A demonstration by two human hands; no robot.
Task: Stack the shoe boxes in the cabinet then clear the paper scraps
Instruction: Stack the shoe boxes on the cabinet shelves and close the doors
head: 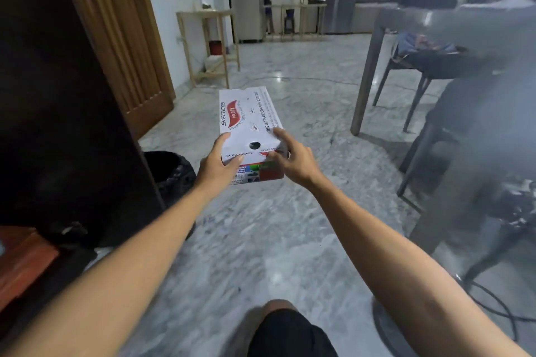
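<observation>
From the head camera we're crouched low over the marble floor, both arms stretched out to a white shoe box that lies lengthwise away from us, lid on, its near end facing us. Our left hand cups the near left corner, thumb up on the lid edge and fingers curled across the end face; our right hand wraps the near right corner, fingers pressing the lid rim. So both hands are grasping the box, neither one released. We can't tell whether the box is already off the floor or resting on it. The dark cabinet stands to our left, well clear of the box, with a black bin bag at its foot just beside our left wrist. No paper scraps are plainly visible from here. This looks like the pick-up for a stacking step, so we judge the good way is to keep the lid pinched down with the thumbs, lift level, and swing left wide of the bin bag before we slide it in square. A grey table and chairs sit off to the right.
</observation>
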